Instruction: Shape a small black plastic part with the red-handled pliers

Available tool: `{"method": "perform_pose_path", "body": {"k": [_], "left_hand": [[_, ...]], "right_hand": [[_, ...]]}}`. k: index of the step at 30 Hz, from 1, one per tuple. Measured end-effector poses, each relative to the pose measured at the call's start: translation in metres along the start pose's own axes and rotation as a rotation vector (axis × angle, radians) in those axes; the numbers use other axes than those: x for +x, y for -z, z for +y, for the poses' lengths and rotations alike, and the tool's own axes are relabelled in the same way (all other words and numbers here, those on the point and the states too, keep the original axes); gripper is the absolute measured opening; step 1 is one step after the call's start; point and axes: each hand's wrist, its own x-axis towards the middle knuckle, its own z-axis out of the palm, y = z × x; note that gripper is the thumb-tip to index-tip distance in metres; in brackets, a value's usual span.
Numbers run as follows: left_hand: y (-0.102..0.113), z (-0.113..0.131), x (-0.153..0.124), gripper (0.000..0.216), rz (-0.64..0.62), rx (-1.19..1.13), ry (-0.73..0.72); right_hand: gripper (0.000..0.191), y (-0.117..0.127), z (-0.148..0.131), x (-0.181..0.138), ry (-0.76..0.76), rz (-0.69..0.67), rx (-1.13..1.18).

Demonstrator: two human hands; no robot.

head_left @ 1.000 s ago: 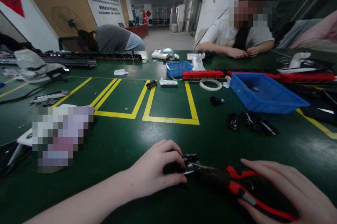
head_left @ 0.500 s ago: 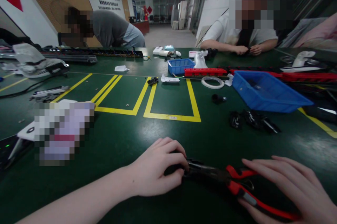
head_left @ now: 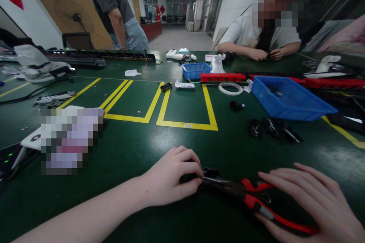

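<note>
Low over the green table, my left hand (head_left: 178, 178) pinches a small black part (head_left: 210, 172), mostly covered by its fingers. My right hand (head_left: 313, 197) is wrapped round the red handles of a pair of long-nose pliers (head_left: 251, 197). The pliers' jaws point left and their tips meet the part at my left fingertips. Whether the tips grip something there is too small to tell. The red handles are spread apart, with a spring between them.
A large blue bin (head_left: 293, 100) stands at the right, with black plastic-wrapped pieces (head_left: 273, 129) before it. Beyond are a smaller blue basket (head_left: 196, 71) and a white ring of tape (head_left: 230, 88). A phone (head_left: 76, 136) lies at left. Two people are across the table.
The pliers' tips have shifted slightly left and up against my left fingertips, and more of the black part shows behind them. The person at the far left has straightened up.
</note>
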Motion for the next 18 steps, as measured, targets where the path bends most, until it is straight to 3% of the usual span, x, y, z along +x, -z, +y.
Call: {"method": "perform_pose_path", "body": {"k": [11, 18], "left_hand": [[-0.0007, -0.0001, -0.001, 0.011, 0.002, 0.012, -0.009], [-0.0001, -0.0004, 0.0, 0.012, 0.0, 0.016, -0.01]], "right_hand": [[0.044, 0.0017, -0.0066, 0.004, -0.057, 0.014, 0.059], [0.054, 0.0004, -0.0007, 0.001, 0.03, -0.005, 0.049]]}}
